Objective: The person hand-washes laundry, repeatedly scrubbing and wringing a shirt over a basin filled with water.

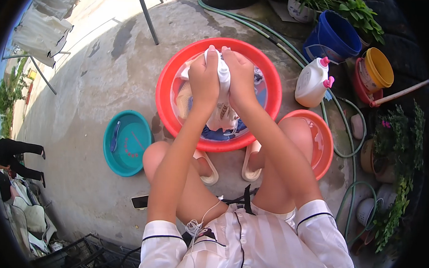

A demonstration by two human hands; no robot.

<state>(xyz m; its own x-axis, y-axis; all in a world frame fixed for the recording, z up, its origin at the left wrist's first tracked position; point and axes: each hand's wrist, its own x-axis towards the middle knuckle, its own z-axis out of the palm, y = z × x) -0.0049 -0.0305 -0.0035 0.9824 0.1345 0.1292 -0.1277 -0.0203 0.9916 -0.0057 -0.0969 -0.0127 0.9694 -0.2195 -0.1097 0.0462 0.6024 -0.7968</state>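
Note:
Both of my hands are raised over a large red basin (164,100) that holds water and several clothes. My left hand (204,83) is closed on a white cloth (223,77), and my right hand (240,80) grips the same cloth close beside it, thumbs side by side at the top. The cloth hangs between my hands toward the basin. Below it, a pale piece with a dark print (223,116) and dark blue fabric (219,133) show in the basin. My palms and most fingertips are hidden behind the cloth and hands.
A teal basin (130,152) with a blue brush stands left, near a phone (139,202). To the right are a smaller red basin (323,139), a white detergent jug (312,83), a blue bucket (331,36), a yellow bucket (379,68) and a green hose (340,154).

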